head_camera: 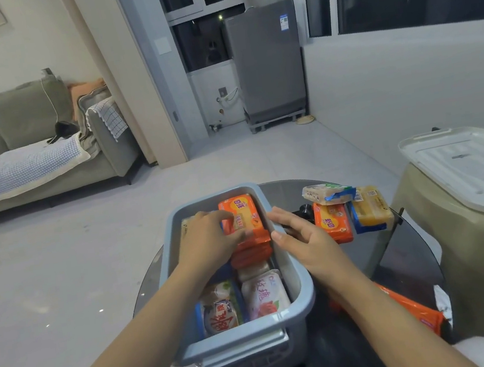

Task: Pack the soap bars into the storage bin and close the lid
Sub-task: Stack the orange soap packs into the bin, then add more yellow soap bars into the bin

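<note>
Now left hand [211, 236] fingers curled on orange soap bar [243, 217] in bin [300, 286]; right hand [306, 239] open, steadying rim; overstacked bars risk blocking lid [469, 165].

Little print can be read. The pink-and-white soap wrapper [266, 295] in the bin, just below the right hand [307, 245] and near its wrist, carries large pink Chinese characters that look like 玫瑰, and the blue-and-white wrapper [220, 317] beside it, under the left forearm, bears big red Chinese brush characters that are too distorted to make out. The orange wrapper [243, 214] at the left hand's [211, 239] fingertips and the orange wrapper [333, 222] on the table just beyond the right hand each show a yellow oval with Chinese brand characters seen upside down and not legible; the blue-and-white sticker [284, 22] on the grey appliance far beyond both hands is too small to read.
</note>
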The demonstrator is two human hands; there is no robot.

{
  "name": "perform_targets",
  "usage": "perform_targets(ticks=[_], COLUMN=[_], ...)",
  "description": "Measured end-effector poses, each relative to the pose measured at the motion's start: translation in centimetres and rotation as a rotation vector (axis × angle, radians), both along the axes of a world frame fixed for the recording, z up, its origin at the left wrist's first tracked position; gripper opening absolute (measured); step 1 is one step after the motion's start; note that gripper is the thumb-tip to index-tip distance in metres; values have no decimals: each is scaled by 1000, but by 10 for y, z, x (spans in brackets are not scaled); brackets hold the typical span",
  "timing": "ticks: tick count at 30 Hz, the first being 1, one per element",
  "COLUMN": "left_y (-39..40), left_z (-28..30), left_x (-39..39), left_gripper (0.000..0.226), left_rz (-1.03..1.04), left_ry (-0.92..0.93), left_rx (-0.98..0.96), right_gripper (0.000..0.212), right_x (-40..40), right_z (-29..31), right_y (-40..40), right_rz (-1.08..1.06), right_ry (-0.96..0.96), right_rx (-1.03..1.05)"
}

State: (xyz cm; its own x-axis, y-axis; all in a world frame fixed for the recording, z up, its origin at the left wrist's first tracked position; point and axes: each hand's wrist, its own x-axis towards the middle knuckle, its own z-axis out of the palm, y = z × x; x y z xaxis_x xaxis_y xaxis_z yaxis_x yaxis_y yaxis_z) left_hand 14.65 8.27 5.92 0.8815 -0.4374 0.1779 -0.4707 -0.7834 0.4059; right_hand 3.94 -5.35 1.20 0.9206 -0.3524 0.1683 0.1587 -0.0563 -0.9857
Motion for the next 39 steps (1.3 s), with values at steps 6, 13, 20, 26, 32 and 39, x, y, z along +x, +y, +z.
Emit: perform_targets(ticks=[6, 13, 20, 26, 32, 39], left_y=[-3, -28, -87, -145, -189, -226], left_z=[11, 10, 6, -11, -43, -71], left_x=[-32, -76, -112, -118, -89, -31], left_gripper=[45, 31, 31, 30, 22, 39], left_rz=[-49, -216, -307, -176, 35, 292], left_ry=[-26, 91, 184, 312, 440, 535], left_rx=[-172, -320, -444, -645, -770, -729], right_gripper=[38, 31, 20, 19, 18, 42], right_x=[-19, -55, -79, -71, -45, -6], right_z=[3, 5, 3, 5, -13, -55], right_y=[-11, -46, -84, -126, -169, -202], right_rz=[-19, -112, -216, -300, -373, -512], right_ry=[-6, 17, 45, 113, 255, 468], right_rx=[64, 39, -9, 51, -7, -271])
